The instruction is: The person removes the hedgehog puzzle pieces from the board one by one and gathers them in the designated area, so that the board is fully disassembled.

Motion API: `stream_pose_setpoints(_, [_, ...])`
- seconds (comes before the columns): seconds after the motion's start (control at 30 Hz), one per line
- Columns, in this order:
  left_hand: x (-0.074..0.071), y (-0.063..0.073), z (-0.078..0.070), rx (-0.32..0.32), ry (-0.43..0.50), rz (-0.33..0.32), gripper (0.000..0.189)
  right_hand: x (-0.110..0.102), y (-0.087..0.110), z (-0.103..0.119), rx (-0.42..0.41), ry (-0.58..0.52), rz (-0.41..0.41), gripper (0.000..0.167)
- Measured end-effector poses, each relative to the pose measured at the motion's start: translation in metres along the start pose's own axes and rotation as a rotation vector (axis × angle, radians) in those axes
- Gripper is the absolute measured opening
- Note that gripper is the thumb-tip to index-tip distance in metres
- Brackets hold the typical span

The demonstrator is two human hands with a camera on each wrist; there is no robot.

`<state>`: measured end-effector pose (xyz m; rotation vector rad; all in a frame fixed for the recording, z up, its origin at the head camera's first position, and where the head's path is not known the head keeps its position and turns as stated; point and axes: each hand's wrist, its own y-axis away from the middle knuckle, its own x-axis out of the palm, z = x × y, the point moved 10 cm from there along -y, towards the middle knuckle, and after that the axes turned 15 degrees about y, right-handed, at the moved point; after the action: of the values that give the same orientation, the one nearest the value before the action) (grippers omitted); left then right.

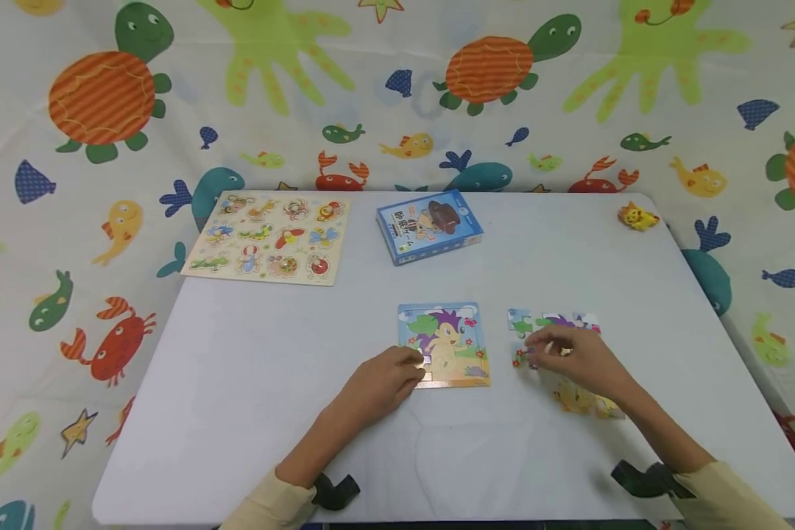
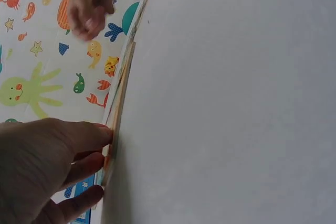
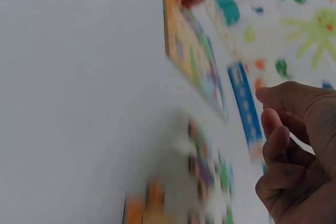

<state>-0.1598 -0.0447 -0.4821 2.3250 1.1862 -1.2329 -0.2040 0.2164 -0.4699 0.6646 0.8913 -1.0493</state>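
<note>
In the head view, a square picture puzzle (image 1: 453,338) showing a purple-haired hedgehog lies in the middle of the table. My left hand (image 1: 387,379) touches its lower left edge with the fingertips; the left wrist view shows the fingers fairly straight against the thin board (image 2: 116,111). Over on the right, my right hand (image 1: 579,361) hovers above loose puzzle pieces (image 1: 520,322), partly covering them. Its fingers are loosely bent, with nothing between thumb (image 3: 278,95) and fingertips in the right wrist view. Yellowish pieces (image 1: 574,397) lie just below that hand.
A wooden board with insect pictures (image 1: 268,235) lies at the back left of the white table (image 1: 271,368). A blue box (image 1: 430,227) sits at the back middle, and a small yellow toy (image 1: 638,217) stands near the back right corner.
</note>
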Motion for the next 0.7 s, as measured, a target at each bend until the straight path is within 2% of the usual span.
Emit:
stream_pose_setpoints(0.2, [-0.005,0.004,-0.003,0.076,-0.059,-0.072,0.013,0.047,-0.050,0.075,-0.179,-0.024,0.078,0.025])
stream_pose_setpoints(0.3, [-0.005,0.005,-0.003,0.086,-0.081,-0.095,0.014,0.067,-0.065,0.100,-0.233,0.019,0.121,0.030])
stream_pose_setpoints(0.5, [-0.005,0.007,-0.001,0.072,-0.089,-0.098,0.015,0.087,-0.083,0.129,-0.300,0.073,0.172,0.032])
stream_pose_setpoints(0.7, [-0.007,0.008,0.000,0.070,-0.082,-0.107,0.015,0.096,-0.089,0.137,-0.319,0.062,0.187,0.024])
